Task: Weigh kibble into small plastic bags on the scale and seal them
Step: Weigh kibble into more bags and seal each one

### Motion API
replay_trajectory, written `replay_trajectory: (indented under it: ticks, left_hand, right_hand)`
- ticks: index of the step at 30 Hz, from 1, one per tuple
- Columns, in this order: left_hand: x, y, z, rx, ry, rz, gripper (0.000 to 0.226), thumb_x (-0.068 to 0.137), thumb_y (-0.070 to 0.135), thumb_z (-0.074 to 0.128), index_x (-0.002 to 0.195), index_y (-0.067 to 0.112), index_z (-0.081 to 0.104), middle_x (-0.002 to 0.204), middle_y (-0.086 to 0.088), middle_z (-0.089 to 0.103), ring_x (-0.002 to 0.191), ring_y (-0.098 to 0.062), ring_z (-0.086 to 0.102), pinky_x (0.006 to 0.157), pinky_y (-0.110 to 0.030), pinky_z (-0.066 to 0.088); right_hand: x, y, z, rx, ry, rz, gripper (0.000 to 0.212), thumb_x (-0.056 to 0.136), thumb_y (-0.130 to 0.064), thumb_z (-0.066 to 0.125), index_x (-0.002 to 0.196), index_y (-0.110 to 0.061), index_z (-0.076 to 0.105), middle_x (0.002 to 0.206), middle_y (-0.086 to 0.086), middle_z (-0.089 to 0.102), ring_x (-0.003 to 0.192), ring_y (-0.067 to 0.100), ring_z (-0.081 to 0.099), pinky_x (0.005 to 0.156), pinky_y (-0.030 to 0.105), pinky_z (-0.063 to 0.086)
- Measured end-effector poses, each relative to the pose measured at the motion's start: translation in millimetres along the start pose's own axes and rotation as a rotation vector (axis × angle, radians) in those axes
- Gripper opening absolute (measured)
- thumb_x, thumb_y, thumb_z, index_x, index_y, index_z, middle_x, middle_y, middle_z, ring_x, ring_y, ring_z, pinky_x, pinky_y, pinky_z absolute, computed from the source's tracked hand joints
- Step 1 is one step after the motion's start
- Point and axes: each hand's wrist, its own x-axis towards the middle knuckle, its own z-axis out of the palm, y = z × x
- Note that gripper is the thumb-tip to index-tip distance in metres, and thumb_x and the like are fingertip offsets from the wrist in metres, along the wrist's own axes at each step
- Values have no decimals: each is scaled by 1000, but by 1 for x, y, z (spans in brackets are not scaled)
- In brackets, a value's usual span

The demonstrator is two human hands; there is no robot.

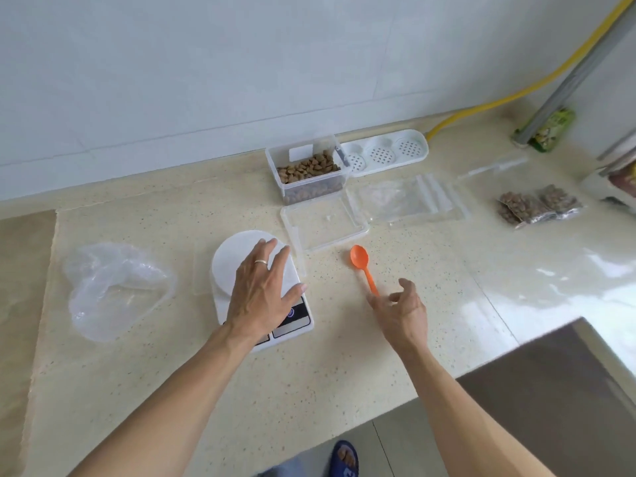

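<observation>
Looking down at a pale speckled worktop (344, 356), we see our left hand (263, 294) lying flat, fingers straight and spread, over the white kitchen scale (227, 266) near the front edge; it hides most of the display, so we cannot tell whether a bag lies under it, though a faint clear outline shows around the scale. Our right hand (402, 309) hovers with fingers loosely apart, gripping nothing, its fingertips just at the handle end of the orange spoon (363, 265), probably about to pick it up for scooping. Toward the back edge stands an open clear tub of kibble (309, 172), its lid (323, 223) lying just in front of it, handy to the scale. Empty zip bags (413, 201) lie to the right of the lid, and filled bags (537, 204) are set aside nearer the right edge, out of the way. A crumpled clear bag (113, 287) rests toward the left edge.
</observation>
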Motion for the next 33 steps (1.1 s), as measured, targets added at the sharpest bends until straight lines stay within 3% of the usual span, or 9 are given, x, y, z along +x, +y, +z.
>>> replay_trajectory:
  ticks: [3, 7, 10, 12, 16, 19, 22, 28, 33]
  left_hand:
    - [17, 0, 5, 5, -42, 52, 65, 90, 44, 61, 142, 9, 42, 152, -15, 32, 146, -30, 19, 114, -45, 24]
    - [37, -4, 5, -2, -90, 102, 64, 91, 44, 60, 142, 10, 42, 152, -15, 32, 145, -31, 20, 113, -48, 26]
    - [48, -13, 1, 17, -109, 127, 63, 90, 44, 60, 141, 10, 42, 150, -16, 35, 144, -32, 23, 112, -48, 28]
    - [55, -20, -3, 19, -113, 124, 62, 90, 43, 60, 140, 10, 43, 148, -16, 37, 143, -32, 25, 111, -48, 29]
    - [68, -30, -10, 13, -113, 107, 61, 91, 42, 59, 141, 10, 42, 148, -15, 37, 143, -30, 24, 112, -46, 28]
    - [74, -37, -16, -2, -110, 103, 61, 92, 41, 58, 142, 9, 42, 148, -14, 38, 143, -30, 25, 113, -45, 27]
    - [78, -47, -21, -1, -106, 88, 60, 92, 40, 59, 141, 8, 44, 146, -15, 42, 142, -30, 28, 114, -45, 27]
    - [84, -65, -29, -5, -137, 40, 48, 96, 39, 49, 135, 10, 51, 139, -13, 50, 139, -30, 35, 114, -45, 27]
    - [103, -51, -46, -224, -221, 8, 42, 96, 33, 33, 117, 10, 61, 111, -9, 66, 105, -29, 60, 92, -39, 44]
  right_hand:
    - [7, 1, 3, 36, -20, 57, 71, 85, -55, 65, 140, -15, 45, 111, -1, 55, 106, 20, 55, 90, 39, 50]
    - [14, -6, 13, -35, 8, 52, 29, 89, -43, 65, 108, -22, 71, 102, 1, 59, 90, 16, 56, 68, 29, 46]
    - [18, -12, 13, -14, -24, 125, 11, 87, -33, 67, 83, -23, 71, 80, -3, 65, 71, 14, 59, 55, 25, 44]
    - [18, -17, 7, 102, -71, 166, 5, 86, -21, 67, 82, -19, 68, 74, -3, 68, 65, 14, 61, 56, 27, 49]
    - [20, -44, 2, 421, -147, 127, 5, 97, -10, 56, 102, -12, 58, 87, 5, 75, 61, 15, 65, 61, 30, 53]
    - [24, -75, 13, 389, -164, 54, 13, 96, -18, 59, 108, -16, 55, 89, 3, 73, 60, 12, 57, 56, 23, 44]
    - [29, -100, 29, 358, -192, 39, 28, 88, -30, 70, 109, -17, 57, 91, 6, 69, 65, 13, 59, 60, 25, 48]
    - [31, -119, 56, 391, -312, 83, 21, 80, -14, 78, 98, -11, 68, 78, 4, 63, 57, 13, 53, 53, 22, 47]
    - [31, -141, 41, 511, -374, -3, 13, 78, -7, 77, 90, -8, 72, 65, 4, 57, 48, 11, 43, 46, 20, 39]
